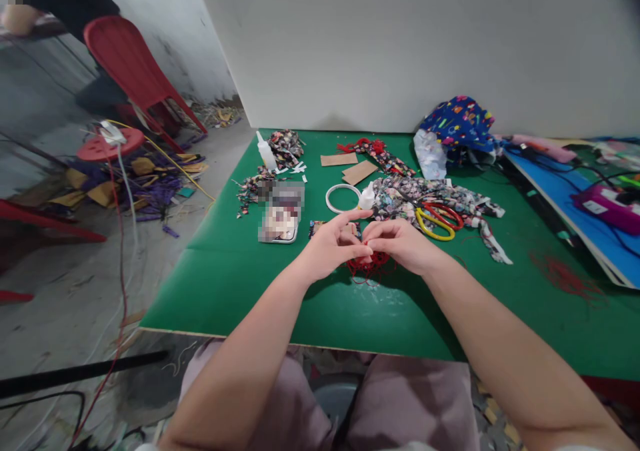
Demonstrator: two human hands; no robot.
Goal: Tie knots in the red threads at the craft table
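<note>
Over the front middle of the table, my left hand [333, 243] and my right hand [403, 243] meet fingertip to fingertip. Both pinch a bit of red string, with a loose tangle of red string [370, 272] hanging or lying just under them. Part of that tangle is hidden by my fingers. Behind my left hand lies a small piece of patterned cloth [315, 227], partly covered. A white ring [327, 201] and a small white bottle [367, 197] are just beyond the hands. Scissors [433, 231] with yellow and red handles rest to the right, against floral cloth strips [395, 197].
A phone [285, 214] and a white glue bottle [267, 154] stand left on the green table [225, 277]. Cardboard pieces [360, 171] and a blue patterned cloth bundle [460, 127] are at the back. More red thread [567, 274] lies right. A person sits on a red chair [125, 57].
</note>
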